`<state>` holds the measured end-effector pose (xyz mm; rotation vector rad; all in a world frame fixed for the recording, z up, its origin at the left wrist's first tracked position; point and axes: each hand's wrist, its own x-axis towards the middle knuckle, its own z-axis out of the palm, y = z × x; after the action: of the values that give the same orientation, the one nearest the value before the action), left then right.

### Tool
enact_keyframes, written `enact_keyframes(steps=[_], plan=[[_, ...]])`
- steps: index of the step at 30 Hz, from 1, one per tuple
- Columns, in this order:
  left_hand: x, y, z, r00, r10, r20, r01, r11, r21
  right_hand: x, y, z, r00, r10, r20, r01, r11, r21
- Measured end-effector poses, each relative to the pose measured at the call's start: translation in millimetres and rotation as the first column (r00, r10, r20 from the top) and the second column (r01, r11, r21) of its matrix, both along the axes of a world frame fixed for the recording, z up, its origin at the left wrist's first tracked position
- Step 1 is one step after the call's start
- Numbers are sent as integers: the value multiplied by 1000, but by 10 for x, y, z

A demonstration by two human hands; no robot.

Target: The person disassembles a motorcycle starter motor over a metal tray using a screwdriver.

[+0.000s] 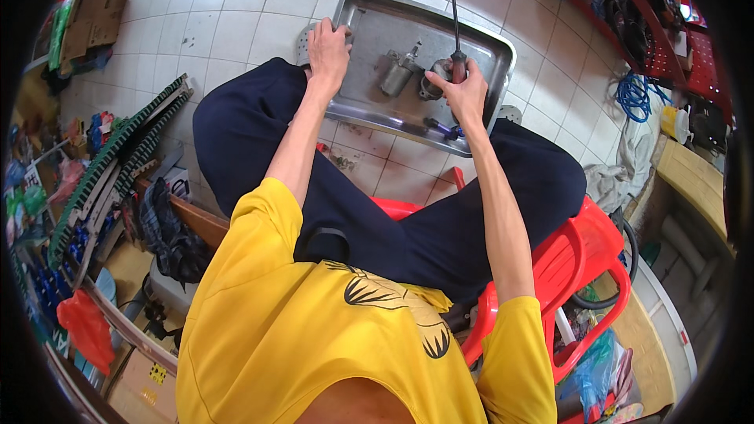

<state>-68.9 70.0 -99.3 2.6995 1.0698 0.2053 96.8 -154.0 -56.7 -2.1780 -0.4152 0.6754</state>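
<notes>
Rectangular steel tray (363, 39), beneath right hand (465, 93). Left hand (328, 53), at tray rim; grip cannot be told. Right hand: grasping red-handled screwdriver (459, 64), shaft pointing away. Metal cylinder (395, 78), left of right hand; a tilted tray could roll it. Round metal part (429, 91), against right hand.

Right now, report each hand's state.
Left hand: fingers bent at the metal tray edge; whether it grips cannot be told.
Right hand: closed, holding a dark-handled screwdriver.
</notes>
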Motion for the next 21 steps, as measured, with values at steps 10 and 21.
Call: enact_keyframes(steps=[10, 21], plan=[[-33, 23, -5, 998, -55, -44, 58, 995, 77, 47, 36, 2, 1000, 17, -23, -18, 999, -47], [85, 2, 42, 987, 98, 125, -81, 988, -132, 37, 16, -36, 1000, 6, -25, -6, 1000, 6]])
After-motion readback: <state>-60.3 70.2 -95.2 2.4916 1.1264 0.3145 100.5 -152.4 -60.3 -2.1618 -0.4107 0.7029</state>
